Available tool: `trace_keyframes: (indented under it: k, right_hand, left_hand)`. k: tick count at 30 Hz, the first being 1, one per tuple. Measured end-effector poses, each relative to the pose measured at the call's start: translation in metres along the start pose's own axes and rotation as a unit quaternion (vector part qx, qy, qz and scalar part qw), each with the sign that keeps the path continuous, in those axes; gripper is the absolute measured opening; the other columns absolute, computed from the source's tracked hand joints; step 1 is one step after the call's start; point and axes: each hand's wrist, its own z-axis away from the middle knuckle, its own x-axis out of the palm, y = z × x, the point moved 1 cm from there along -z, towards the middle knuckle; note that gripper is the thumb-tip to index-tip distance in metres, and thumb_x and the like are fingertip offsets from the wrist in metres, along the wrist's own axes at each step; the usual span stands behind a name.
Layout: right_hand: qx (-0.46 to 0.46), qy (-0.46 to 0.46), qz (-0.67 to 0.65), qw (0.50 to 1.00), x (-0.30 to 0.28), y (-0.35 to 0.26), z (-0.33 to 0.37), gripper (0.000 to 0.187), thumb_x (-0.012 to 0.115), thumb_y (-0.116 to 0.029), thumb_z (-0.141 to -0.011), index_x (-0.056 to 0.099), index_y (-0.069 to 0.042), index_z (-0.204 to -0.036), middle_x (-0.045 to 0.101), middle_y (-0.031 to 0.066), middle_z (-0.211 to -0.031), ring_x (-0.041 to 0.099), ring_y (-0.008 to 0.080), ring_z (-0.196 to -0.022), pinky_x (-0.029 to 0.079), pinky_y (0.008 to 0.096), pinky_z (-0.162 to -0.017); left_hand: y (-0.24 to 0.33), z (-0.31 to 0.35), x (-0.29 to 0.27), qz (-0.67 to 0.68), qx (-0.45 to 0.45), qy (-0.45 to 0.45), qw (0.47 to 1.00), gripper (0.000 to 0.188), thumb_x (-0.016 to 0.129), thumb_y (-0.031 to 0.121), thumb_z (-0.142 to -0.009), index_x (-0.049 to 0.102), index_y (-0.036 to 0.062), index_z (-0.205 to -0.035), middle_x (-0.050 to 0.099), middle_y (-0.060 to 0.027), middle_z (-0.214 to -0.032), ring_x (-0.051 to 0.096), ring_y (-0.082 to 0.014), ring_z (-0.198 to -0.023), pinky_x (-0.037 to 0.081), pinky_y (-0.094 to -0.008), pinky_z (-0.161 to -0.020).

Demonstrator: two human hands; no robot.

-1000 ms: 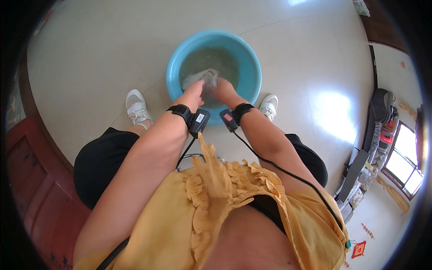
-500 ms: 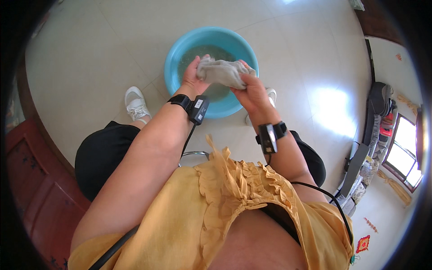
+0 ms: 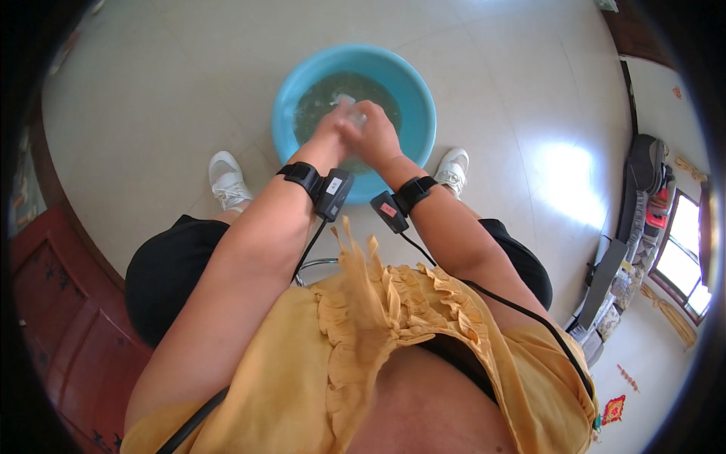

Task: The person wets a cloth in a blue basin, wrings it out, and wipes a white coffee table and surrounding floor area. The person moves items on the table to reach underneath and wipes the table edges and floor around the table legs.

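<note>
A round light-blue plastic basin (image 3: 417, 125) with murky greyish water (image 3: 318, 94) stands on the floor in front of me. My left hand (image 3: 333, 125) and my right hand (image 3: 372, 130) are pressed together over the water, fingers closed and slightly blurred. Bunched between them is a wet, pale grey cloth (image 3: 345, 99); only small bits of it show at the far side, and the hands hide the remainder. Each wrist wears a black strap with a small dark box.
My white shoes (image 3: 227, 180) rest on either side of the basin on pale glossy floor tiles (image 3: 499, 98). A red-brown wooden panel (image 3: 68, 325) lies at the left. Along the right wall are a dark long case (image 3: 601, 280), a grey bag (image 3: 646, 163) and a window (image 3: 681, 246).
The cloth was stretched out between my two separated hands. Now my right hand has come left against my left hand, and the cloth is squeezed into a bunch between them.
</note>
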Motion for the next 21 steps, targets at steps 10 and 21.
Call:
trace_keyframes:
  k: [10, 21]
  right_hand:
    - [0.131, -0.072, 0.089, 0.985, 0.041, 0.145, -0.038, 0.040, 0.052, -0.037, -0.102, 0.061, -0.001, -0.118, 0.070, 0.0259, -0.109, 0.067, 0.0439, -0.104, 0.052, 0.0466, -0.093]
    - [0.023, -0.204, 0.265, 0.942, 0.063, 0.144, -0.014, 0.033, 0.065, -0.007, -0.089, 0.060, -0.008, -0.122, 0.059, 0.0192, -0.118, 0.062, 0.0360, -0.118, 0.050, 0.0458, -0.100]
  left_hand:
    - [-0.003, -0.061, -0.051, -0.405, 0.223, 0.136, 0.876, 0.049, 0.062, 0.037, -0.099, 0.063, 0.0002, -0.131, 0.064, -0.0162, -0.133, 0.061, -0.0312, -0.121, 0.048, -0.0426, -0.101]
    - [-0.025, -0.070, -0.078, -0.326, 0.207, 0.251, 0.887, 0.067, 0.060, 0.035, -0.097, 0.044, 0.0043, -0.153, 0.036, -0.0233, -0.161, 0.035, -0.0335, -0.149, 0.031, -0.0381, -0.119]
